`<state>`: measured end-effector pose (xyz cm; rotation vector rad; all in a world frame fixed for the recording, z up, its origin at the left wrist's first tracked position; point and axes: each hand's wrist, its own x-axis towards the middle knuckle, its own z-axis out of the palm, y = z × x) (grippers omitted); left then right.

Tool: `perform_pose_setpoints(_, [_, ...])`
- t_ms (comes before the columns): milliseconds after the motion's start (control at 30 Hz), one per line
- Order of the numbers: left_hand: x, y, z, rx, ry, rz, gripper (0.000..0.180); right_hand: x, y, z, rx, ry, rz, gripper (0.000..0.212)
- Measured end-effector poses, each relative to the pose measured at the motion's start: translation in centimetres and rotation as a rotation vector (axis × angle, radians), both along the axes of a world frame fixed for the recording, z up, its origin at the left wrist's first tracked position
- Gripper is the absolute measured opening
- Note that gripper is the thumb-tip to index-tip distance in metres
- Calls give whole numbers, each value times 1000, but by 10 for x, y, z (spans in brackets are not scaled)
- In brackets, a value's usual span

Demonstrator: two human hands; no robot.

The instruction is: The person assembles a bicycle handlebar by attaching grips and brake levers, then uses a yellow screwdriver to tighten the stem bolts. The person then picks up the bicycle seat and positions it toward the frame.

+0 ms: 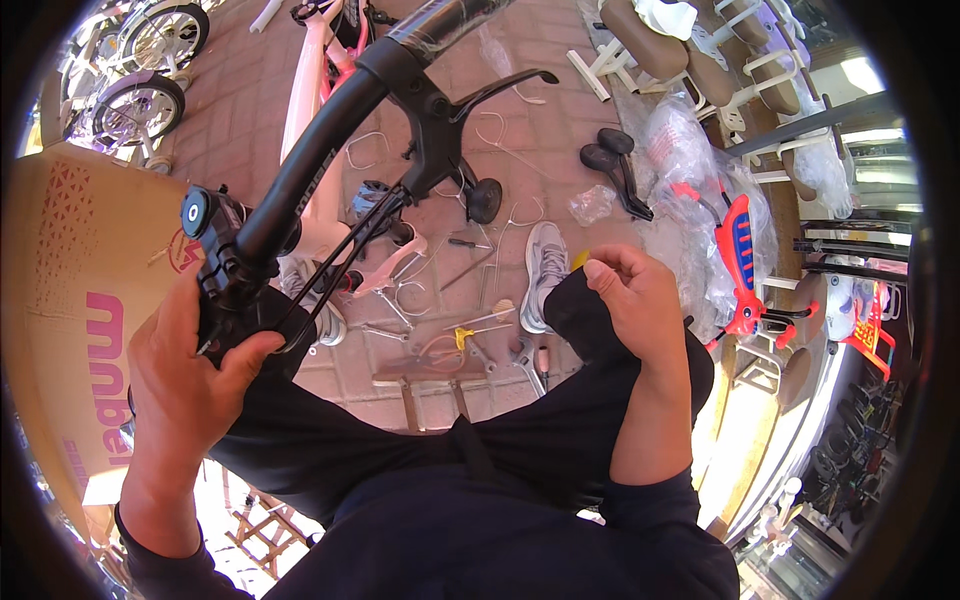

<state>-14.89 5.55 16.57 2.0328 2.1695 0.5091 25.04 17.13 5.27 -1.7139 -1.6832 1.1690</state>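
Note:
A black bicycle handlebar (335, 150) runs from the lower left up to the top, with a brake lever (505, 88) and cables on it. My left hand (190, 375) wraps round the black handlebar stem (232, 275) at its lower end, thumb in front. Over my right knee, my right hand (640, 300) is closed, with thumb and fingers curled together. A bit of yellow (580, 259) shows beside its fingertips; whether the hand holds it is unclear. Behind the handlebar stands a pale pink bicycle frame (308, 85), partly hidden.
On the brick paving lie a yellow-handled tool (463, 337), a wrench (527, 362) and several thin wires. A large cardboard box (70, 250) stands at left. To the right are black pedals or crank arms (625, 175), plastic wrap (680, 150) and a red-and-blue toy-like part (738, 265).

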Motion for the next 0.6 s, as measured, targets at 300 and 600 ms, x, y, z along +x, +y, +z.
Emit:
perform_pose_setpoints(300, [1,-7,-15,42,-41,47,108,44,3,43,245,107,-378,38])
perform_pose_setpoints(600, [-4,-4,-15,18,-1,-15,90,167,-38,40,124,-508,-529,41])
